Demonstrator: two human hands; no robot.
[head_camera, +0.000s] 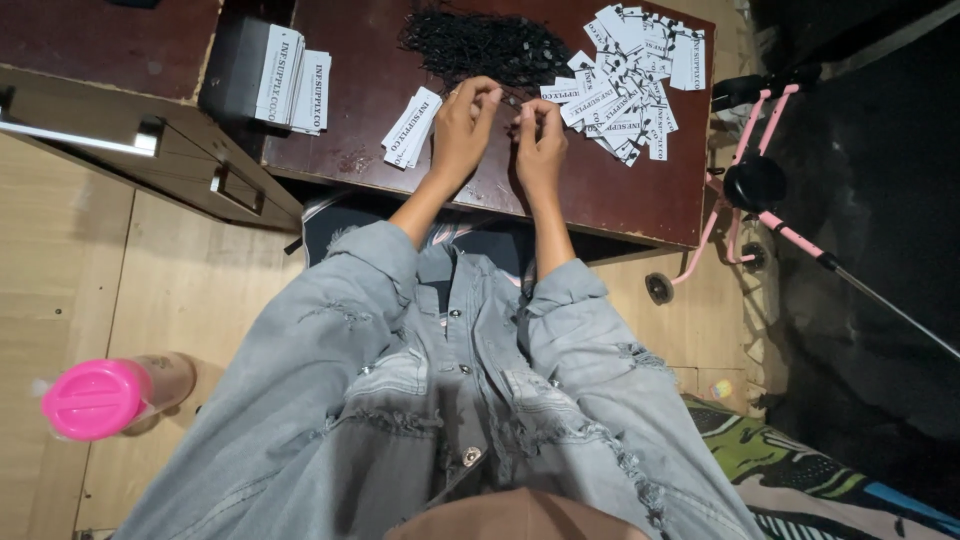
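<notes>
Near: grey denim jacket (440, 420) in lap, pink-lidded bottle (100, 397) on floor. Left hand (462, 125) and right hand (540, 140) meet over dark table (640, 200), fingertips pinched on a thin black string, likely for close threading. Far: black string pile (480, 45) and white paper tags (630, 75) within easy reach.

On the counter (640, 200), the tangle of strings (485, 45) lies at the far edge, with the spread of paper tags (630, 85) to its right. A small stack of tags (410, 128) lies left of the left hand (462, 130); the right hand (540, 145) is just beside it. Further left, more tags (295, 90) rest on a box (232, 70). A lidded bottle (100, 398) stands on the floor (190, 290) at lower left, and a folding stand (755, 185) right of the counter.
</notes>
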